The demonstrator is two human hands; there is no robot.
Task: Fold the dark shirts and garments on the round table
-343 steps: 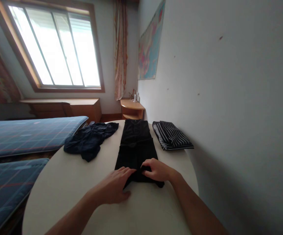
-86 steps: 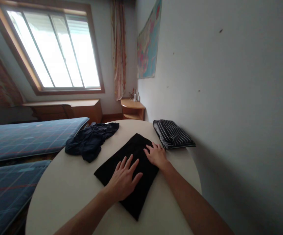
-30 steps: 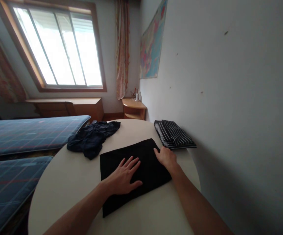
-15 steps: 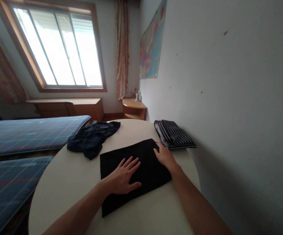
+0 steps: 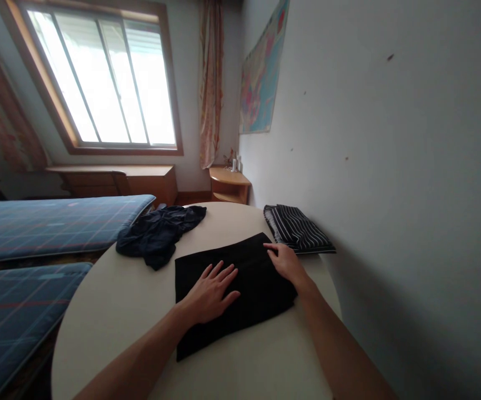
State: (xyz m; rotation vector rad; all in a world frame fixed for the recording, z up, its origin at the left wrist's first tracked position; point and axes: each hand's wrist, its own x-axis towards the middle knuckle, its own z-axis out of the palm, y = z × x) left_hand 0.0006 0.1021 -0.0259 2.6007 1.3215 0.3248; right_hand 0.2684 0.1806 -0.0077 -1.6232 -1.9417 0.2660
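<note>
1. The folded black cloth [image 5: 261, 291] is lying flat across the middle of the round, cream worktop [image 5: 99, 333], with bare surface showing between it and the left edge.
2. The left grip [image 5: 210, 296] is resting palm down on the cloth's left half, fingers spreading, released and grasping nothing.
3. The right grip [image 5: 285, 263] is touching the cloth's far right corner; whether it is pinching the fabric, I cannot tell.
4. A crumpled navy garment [image 5: 155, 236] is lying along the worktop's far left edge, just beside a blue plaid mattress [image 5: 49, 225].
5. A folded striped cloth [image 5: 301, 228] is sitting at the far right edge, one corner jutting past it.
</note>
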